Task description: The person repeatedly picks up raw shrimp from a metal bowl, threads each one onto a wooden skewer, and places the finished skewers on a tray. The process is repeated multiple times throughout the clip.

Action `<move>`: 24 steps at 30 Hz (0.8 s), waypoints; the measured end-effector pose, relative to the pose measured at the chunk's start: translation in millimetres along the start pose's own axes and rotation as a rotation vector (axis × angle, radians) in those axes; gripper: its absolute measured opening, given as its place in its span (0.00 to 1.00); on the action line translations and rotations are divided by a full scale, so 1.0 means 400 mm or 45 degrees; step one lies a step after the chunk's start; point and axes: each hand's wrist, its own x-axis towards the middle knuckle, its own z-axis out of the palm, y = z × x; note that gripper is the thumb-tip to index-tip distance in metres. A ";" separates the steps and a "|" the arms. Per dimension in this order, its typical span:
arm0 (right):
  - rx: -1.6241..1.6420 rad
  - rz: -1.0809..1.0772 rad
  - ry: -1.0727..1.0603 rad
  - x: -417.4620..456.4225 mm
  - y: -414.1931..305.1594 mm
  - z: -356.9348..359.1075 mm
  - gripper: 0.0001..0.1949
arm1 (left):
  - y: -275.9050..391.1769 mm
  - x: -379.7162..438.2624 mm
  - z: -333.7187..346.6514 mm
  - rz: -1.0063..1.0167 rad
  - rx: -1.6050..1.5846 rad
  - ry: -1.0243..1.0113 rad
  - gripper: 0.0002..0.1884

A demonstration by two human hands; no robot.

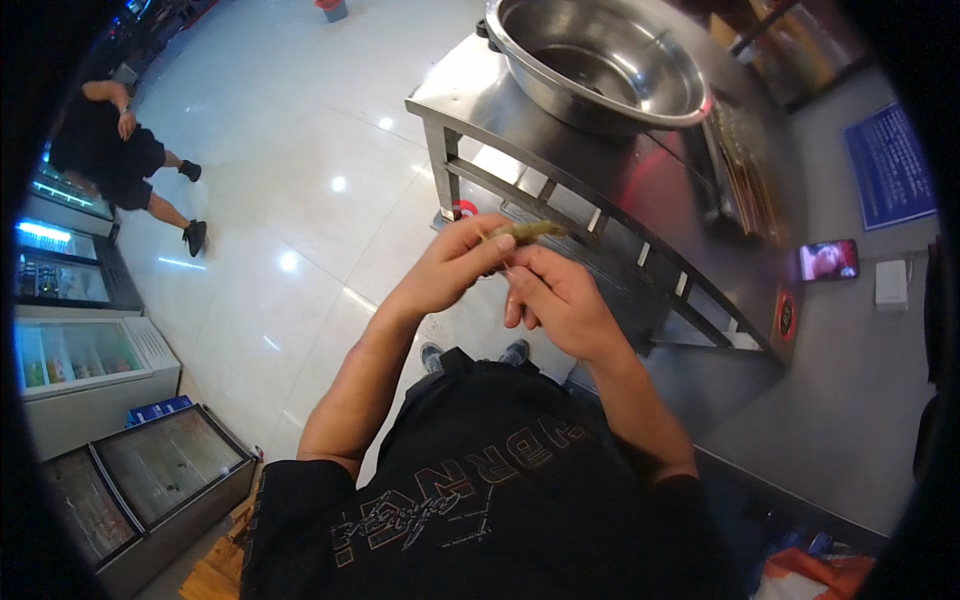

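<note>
In front of my chest, my left hand (448, 262) pinches a greenish raw shrimp (534, 229) between thumb and fingers. Close against it, my right hand (561, 301) grips a thin skewer (505, 265), of which only a short bit shows between the hands. The skewer's tip is hidden, so I cannot tell how far it runs into the shrimp. Beyond my hands, a large stainless steel basin (541, 91) stands on a metal table (585, 169). Dark liquid or contents lie at its bottom. A bundle of thin sticks, apparently skewers (742, 172), rests right of the basin.
A phone (827, 260) with a lit screen and a white box (891, 285) are on the right wall, below a blue sign (891, 166). Chest freezers (169, 465) line the left. A person (112, 154) walks on the tiled floor (300, 202). A bucket (331, 10) stands far off.
</note>
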 end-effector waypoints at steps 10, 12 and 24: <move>0.191 -0.205 0.122 -0.062 -0.075 -0.048 0.10 | 0.049 -0.048 0.004 0.312 0.357 0.240 0.13; 0.221 -0.211 0.036 -0.065 -0.101 -0.049 0.11 | 0.051 -0.048 0.017 0.354 0.421 0.248 0.12; 0.172 -0.151 0.150 -0.083 -0.113 0.033 0.12 | 0.080 -0.049 0.047 0.551 0.800 0.300 0.08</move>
